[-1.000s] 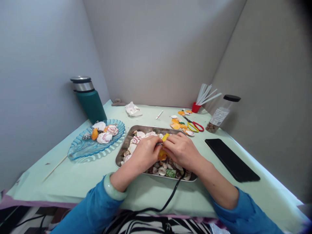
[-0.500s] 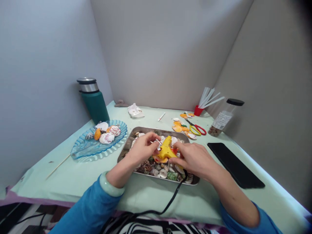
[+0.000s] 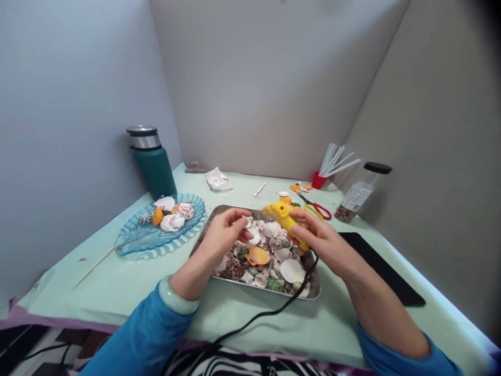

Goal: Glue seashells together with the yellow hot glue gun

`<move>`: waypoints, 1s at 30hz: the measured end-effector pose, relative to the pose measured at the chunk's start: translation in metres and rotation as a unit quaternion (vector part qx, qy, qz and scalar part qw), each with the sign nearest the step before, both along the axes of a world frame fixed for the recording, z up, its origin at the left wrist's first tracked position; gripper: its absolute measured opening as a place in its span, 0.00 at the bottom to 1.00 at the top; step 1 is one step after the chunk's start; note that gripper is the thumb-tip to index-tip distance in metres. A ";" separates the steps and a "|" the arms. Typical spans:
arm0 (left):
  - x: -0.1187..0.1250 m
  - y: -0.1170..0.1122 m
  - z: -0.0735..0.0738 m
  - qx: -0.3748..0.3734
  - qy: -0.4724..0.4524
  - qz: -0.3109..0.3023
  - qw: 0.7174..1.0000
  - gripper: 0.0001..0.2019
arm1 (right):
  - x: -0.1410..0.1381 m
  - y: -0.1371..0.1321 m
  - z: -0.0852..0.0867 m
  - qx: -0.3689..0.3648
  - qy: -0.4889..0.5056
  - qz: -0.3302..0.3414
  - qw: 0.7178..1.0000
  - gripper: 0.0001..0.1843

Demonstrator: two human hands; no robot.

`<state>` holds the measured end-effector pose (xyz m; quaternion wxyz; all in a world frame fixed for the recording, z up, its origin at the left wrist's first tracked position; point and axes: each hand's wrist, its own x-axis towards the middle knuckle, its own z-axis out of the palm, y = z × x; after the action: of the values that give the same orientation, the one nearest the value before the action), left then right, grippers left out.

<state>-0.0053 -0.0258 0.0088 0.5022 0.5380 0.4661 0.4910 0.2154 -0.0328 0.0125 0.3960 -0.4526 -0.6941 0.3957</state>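
My right hand [image 3: 321, 237] is wrapped round a yellow glue gun [image 3: 290, 223], held above the right part of a metal tray [image 3: 318, 292]. The gun's nozzle end is blurred and points left; its black cord [image 3: 270, 312] runs down to the near table edge. Over the tray's left part, my left hand [image 3: 225, 232] has its thumb and fingers curled together. Whatever lies at those fingertips is too small to make out against the shells. Filling the tray are many small shells, among them an orange shell [image 3: 257, 256] and a broad white shell [image 3: 293, 271].
On the left, a blue shell-shaped dish [image 3: 131, 243] carries several shells beside a green bottle [image 3: 155, 169]. Scissors [image 3: 321, 210], a red cup of glue sticks [image 3: 319, 180], a clear jar [image 3: 357, 196] and a black phone-like slab [image 3: 385, 271] stand or lie on the right.
The glue gun has been lifted and turned in my right hand, away from the tray's middle to the upper right. My left hand has shifted slightly left, uncovering the orange shell.
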 end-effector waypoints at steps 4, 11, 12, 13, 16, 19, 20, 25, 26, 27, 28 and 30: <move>0.000 -0.001 0.001 -0.001 -0.026 -0.012 1.000 0.09 | -0.009 -0.004 0.005 -0.109 0.245 0.045 0.962 0.18; 0.001 -0.004 0.005 -0.032 -0.032 -0.013 0.999 0.08 | -0.020 -0.004 -0.010 -0.132 0.276 0.065 0.950 0.14; 0.001 -0.004 0.005 -0.034 -0.034 -0.010 0.999 0.08 | -0.020 -0.003 -0.012 -0.129 0.271 0.069 0.951 0.14; 0.001 -0.004 0.005 -0.035 -0.037 -0.009 0.999 0.08 | -0.019 -0.002 -0.013 -0.128 0.264 0.075 0.953 0.14; 0.001 -0.003 0.006 -0.036 -0.050 -0.007 0.998 0.08 | -0.015 -0.003 -0.015 -0.132 0.236 0.082 0.959 0.13; 0.001 -0.004 0.007 -0.034 -0.055 0.001 0.998 0.08 | -0.013 -0.004 -0.015 -0.140 0.194 0.075 0.968 0.15; 0.001 -0.004 0.007 -0.033 -0.057 0.004 0.998 0.08 | -0.013 -0.005 -0.014 -0.142 0.178 0.072 0.971 0.15; 0.000 -0.004 0.007 -0.023 -0.077 0.007 0.997 0.09 | -0.014 -0.005 -0.013 -0.131 0.105 0.059 0.984 0.19; 0.000 -0.004 0.007 -0.020 -0.080 0.008 0.997 0.09 | -0.015 -0.005 -0.012 -0.129 0.099 0.058 0.985 0.19; 0.000 -0.004 0.008 -0.017 -0.081 0.010 0.996 0.09 | -0.015 -0.005 -0.011 -0.127 0.095 0.056 0.986 0.19; 0.001 -0.004 0.008 -0.014 -0.082 0.011 0.996 0.10 | -0.016 -0.006 -0.011 -0.127 0.093 0.057 0.986 0.20; 0.001 -0.004 0.007 -0.008 -0.083 0.013 0.996 0.10 | -0.016 -0.006 -0.010 -0.128 0.086 0.059 0.986 0.20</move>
<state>-0.0046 -0.0295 0.0161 0.5368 0.4852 0.4338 0.5369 0.1992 -0.0392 0.0028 0.3691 -0.4215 -0.6268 0.5414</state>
